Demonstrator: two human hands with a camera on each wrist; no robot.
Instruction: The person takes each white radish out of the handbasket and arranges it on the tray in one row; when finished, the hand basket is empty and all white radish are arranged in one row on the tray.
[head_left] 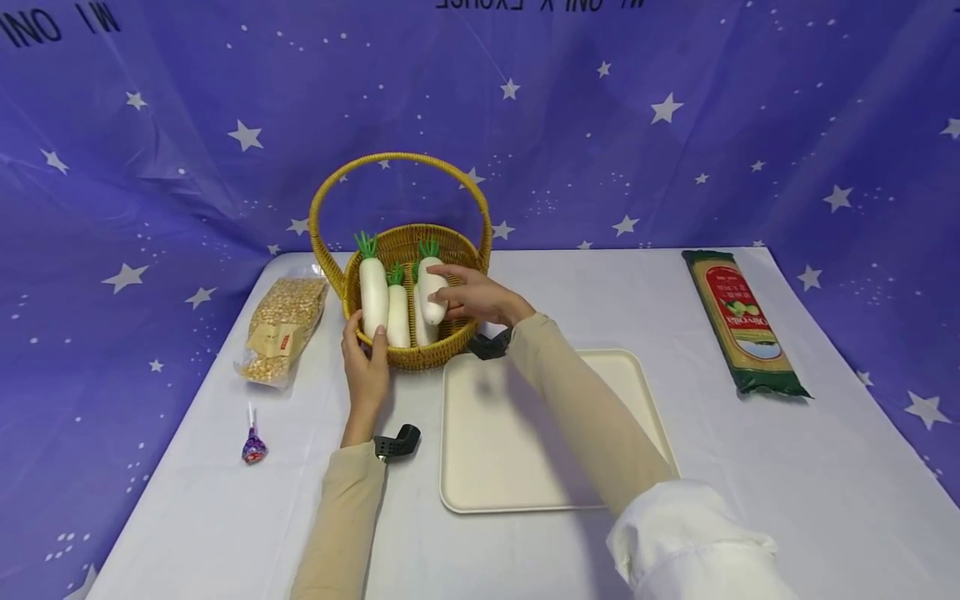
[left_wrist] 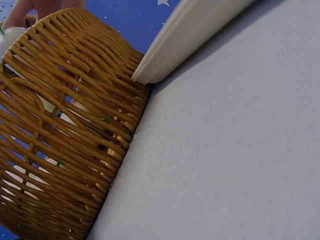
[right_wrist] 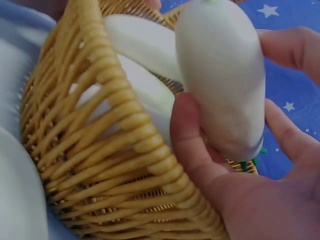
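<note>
A yellow-brown wicker basket [head_left: 420, 359] with a tall arched handle holds several white radishes with green tops. My right hand [head_left: 476, 297] grips one white radish [head_left: 432, 292] on the basket's right side, above another one lying there. In the right wrist view, thumb and fingers wrap this white radish [right_wrist: 220, 75] just over the woven rim. At the front left of the basket, my left hand [head_left: 366, 371] holds the rim, its thumb beside the leftmost radish [head_left: 373, 296]. The left wrist view shows the basket's woven side [left_wrist: 75, 115]; the left fingers are out of sight there.
A cream tray [head_left: 517, 467] lies right in front of the basket, under my right forearm. To the left are a bag of corn kernels [head_left: 285, 321] and a purple-wrapped lollipop [head_left: 253, 446]. A green-and-gold packet [head_left: 742, 321] lies far right. A starry blue curtain [head_left: 570, 167] hangs behind.
</note>
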